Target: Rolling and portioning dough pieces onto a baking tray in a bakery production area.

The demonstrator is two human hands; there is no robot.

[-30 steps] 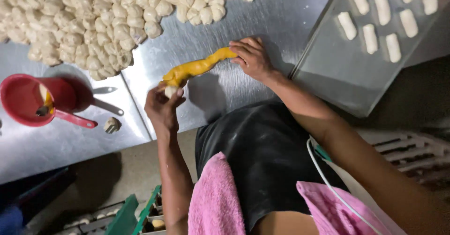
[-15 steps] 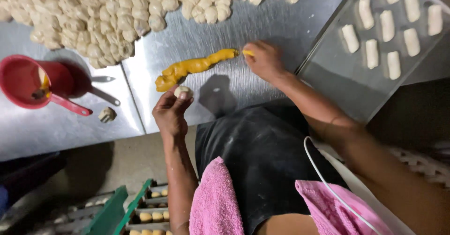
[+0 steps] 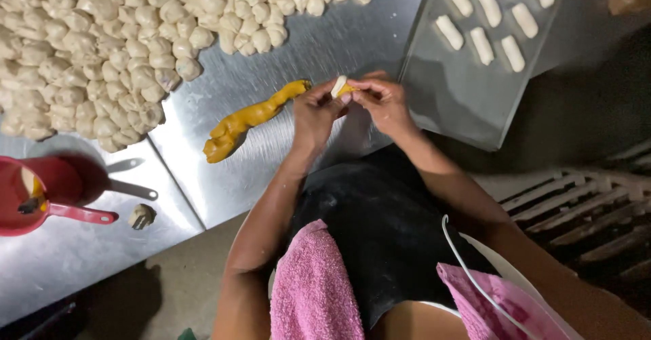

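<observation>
Both hands [image 3: 352, 106] pinching small dough piece [image 3: 338, 86], yellow filling mostly hidden by fingers

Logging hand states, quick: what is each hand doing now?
Left hand: closed on the dough piece.
Right hand: pinching the same dough piece.

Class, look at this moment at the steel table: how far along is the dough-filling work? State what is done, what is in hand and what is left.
Done: seven shaped pieces lie in rows on the tray. In hand: the left hand and right hand pinch one dough piece with yellow filling showing at its edge. Left: a big heap of dough lumps and most of the yellow filling roll lie unused on the table.
</observation>
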